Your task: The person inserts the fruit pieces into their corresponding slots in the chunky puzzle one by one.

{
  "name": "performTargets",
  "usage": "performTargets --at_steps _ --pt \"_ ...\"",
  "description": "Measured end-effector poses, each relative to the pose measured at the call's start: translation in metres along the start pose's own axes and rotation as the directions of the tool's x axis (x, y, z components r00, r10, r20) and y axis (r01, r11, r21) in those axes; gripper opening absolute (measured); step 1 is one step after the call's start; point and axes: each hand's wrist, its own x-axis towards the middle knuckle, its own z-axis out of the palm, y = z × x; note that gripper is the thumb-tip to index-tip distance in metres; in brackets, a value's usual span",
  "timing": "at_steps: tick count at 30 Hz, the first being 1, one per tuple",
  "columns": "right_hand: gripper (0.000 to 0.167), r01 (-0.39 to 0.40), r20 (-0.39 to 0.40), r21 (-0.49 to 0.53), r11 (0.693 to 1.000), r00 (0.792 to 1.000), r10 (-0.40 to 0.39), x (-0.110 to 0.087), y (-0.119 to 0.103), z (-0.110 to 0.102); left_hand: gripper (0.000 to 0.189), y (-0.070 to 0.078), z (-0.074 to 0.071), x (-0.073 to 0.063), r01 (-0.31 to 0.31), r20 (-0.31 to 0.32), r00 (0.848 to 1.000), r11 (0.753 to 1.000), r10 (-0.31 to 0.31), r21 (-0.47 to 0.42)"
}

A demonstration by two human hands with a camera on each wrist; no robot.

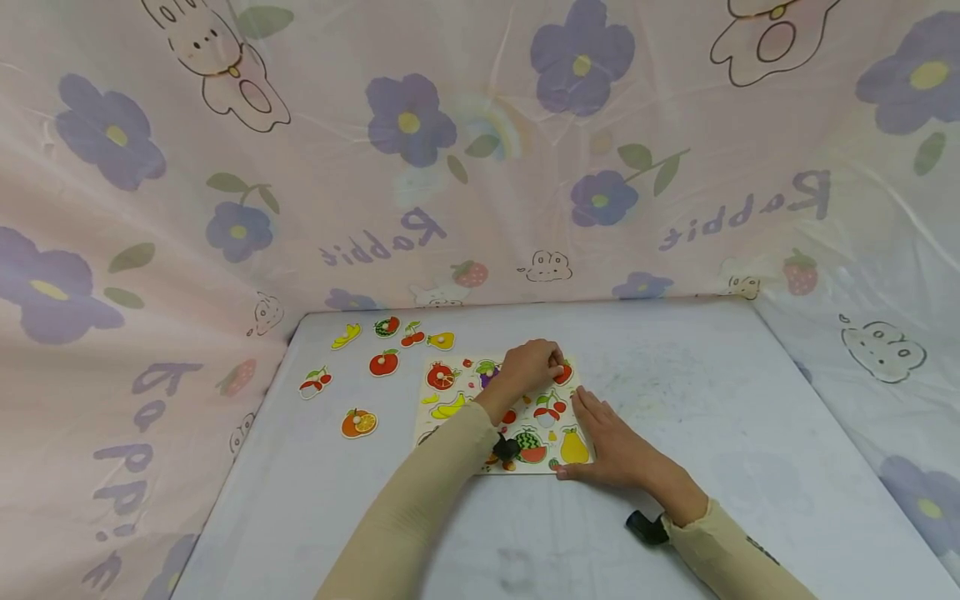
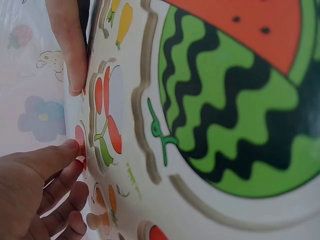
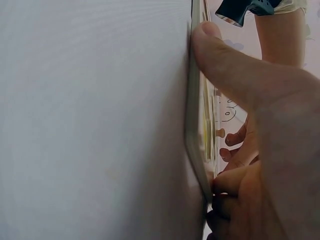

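Note:
A fruit puzzle board (image 1: 540,467) lies on the table. My left hand (image 1: 528,367) reaches across it, with thumb and index finger pinching a red fruit piece (image 2: 80,139) at the board's far right corner. In the left wrist view the other fingers are bent below that pinch. My right hand (image 1: 618,446) rests at the board's right side, its fingers extended along the edge and its thumb touching the near edge. A pomegranate piece (image 1: 441,377) and a grape piece (image 1: 488,373) sit on the far row. Watermelon (image 2: 215,110) and pear (image 1: 574,447) pictures show in their recesses.
Left of the board lie several loose knobbed pieces: bananas (image 1: 347,336), a watermelon (image 1: 387,327), cherries (image 1: 412,336), a pear (image 1: 441,340), a red fruit (image 1: 384,362), another cherry-like piece (image 1: 316,382) and an orange (image 1: 359,422). A patterned curtain (image 1: 495,208) surrounds the white table (image 1: 675,375).

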Motion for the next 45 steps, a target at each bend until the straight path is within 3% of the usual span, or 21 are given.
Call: performTargets --at_steps 23,34,45 --pt "0.131 -0.007 0.001 -0.004 1.0 1.0 0.007 0.001 -0.002 -0.001 0.017 -0.006 -0.004 -0.005 0.008 0.011 1.0 0.999 -0.007 -0.045" --pt "0.132 -0.024 0.008 -0.009 1.0 1.0 0.024 0.001 -0.004 -0.001 0.01 -0.029 -0.02 -0.014 -0.028 -0.037 0.999 0.996 0.025 -0.089" --pt "0.133 -0.031 -0.003 -0.025 0.999 1.0 0.031 0.001 -0.003 0.001 0.012 -0.067 -0.04 -0.035 0.008 -0.097 0.995 0.994 -0.018 -0.111"
